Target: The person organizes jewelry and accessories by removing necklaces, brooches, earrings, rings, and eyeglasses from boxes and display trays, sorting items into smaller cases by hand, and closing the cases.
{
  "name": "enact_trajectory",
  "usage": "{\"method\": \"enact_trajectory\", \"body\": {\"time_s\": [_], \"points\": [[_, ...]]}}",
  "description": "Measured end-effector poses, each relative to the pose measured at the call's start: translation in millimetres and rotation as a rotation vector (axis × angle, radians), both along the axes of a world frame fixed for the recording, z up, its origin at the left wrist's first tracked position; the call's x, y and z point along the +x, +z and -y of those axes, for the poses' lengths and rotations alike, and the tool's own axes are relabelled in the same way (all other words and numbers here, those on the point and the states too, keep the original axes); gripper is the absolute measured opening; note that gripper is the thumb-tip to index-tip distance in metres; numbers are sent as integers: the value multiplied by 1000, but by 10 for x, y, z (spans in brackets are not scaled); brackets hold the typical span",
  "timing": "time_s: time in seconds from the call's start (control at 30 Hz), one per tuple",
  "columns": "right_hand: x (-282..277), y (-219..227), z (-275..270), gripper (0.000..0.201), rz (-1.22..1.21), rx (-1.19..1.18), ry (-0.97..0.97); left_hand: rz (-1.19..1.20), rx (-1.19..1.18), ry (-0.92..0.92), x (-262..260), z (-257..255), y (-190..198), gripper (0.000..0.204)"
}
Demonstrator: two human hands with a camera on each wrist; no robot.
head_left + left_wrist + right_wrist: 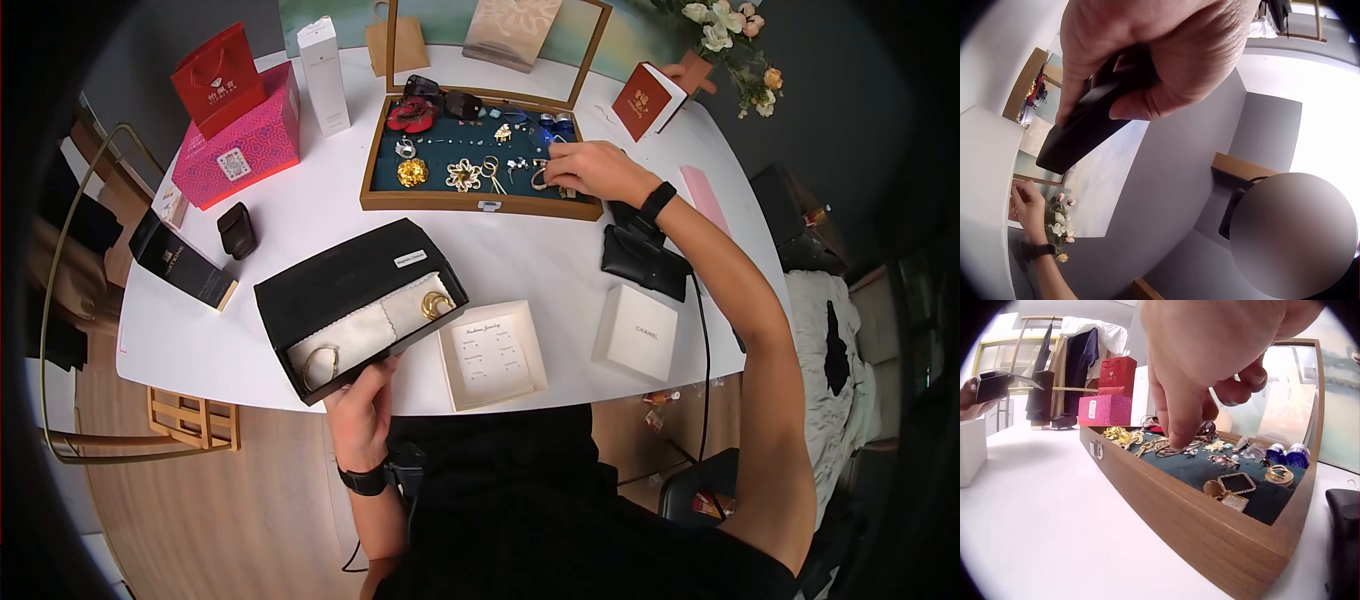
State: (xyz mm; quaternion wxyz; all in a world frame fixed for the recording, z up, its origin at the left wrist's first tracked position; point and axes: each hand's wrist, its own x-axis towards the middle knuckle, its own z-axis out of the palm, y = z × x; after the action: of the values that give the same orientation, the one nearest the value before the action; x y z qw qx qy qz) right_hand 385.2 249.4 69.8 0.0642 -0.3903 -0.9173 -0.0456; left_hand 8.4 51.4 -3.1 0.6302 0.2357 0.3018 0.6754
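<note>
My left hand (362, 418) grips the front edge of a black box (345, 385), raised and tilted over the table. Inside the box, on pale cloth, are a thin bangle (321, 368) at the left and gold hoops (435, 305) at the right. The left wrist view shows fingers and thumb round the dark box (1079, 134). My right hand (605, 172) reaches into the open wooden jewelry case (450, 201), fingertips down beside a ring-shaped piece (538, 178). In the right wrist view the hand (1210, 356) hides whether that piece is held.
An open white box (492, 350) and a closed white box (637, 333) stand near the front edge. A black pouch (645, 262) lies right of them, farther back. Left are a black carton (182, 262), a dark case (237, 231) and a pink box (240, 145).
</note>
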Motion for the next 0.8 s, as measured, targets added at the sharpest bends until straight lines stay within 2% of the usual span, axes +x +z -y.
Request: {"method": "enact_trajectory", "body": {"time_s": [0.17, 0.3, 0.4, 0.47, 0.57, 0.8], "points": [[-66, -59, -66, 8, 81, -57, 78, 13, 6, -4, 20, 1, -20, 51], [-10, -70, -142, 10, 196, -47, 39, 36, -12, 1, 21, 5, 13, 52], [38, -125, -173, 11, 167, -32, -30, 39, 3, 0, 22, -2, 19, 52], [-33, -61, -85, 11, 34, -90, -88, 40, 4, 18, 22, -3, 30, 50], [-96, -40, -71, 15, 29, -179, -141, 36, -2, 23, 9, -6, 23, 48], [-94, -226, -243, 10, -68, -301, -111, 36, 18, 24, -7, -7, 33, 46]]}}
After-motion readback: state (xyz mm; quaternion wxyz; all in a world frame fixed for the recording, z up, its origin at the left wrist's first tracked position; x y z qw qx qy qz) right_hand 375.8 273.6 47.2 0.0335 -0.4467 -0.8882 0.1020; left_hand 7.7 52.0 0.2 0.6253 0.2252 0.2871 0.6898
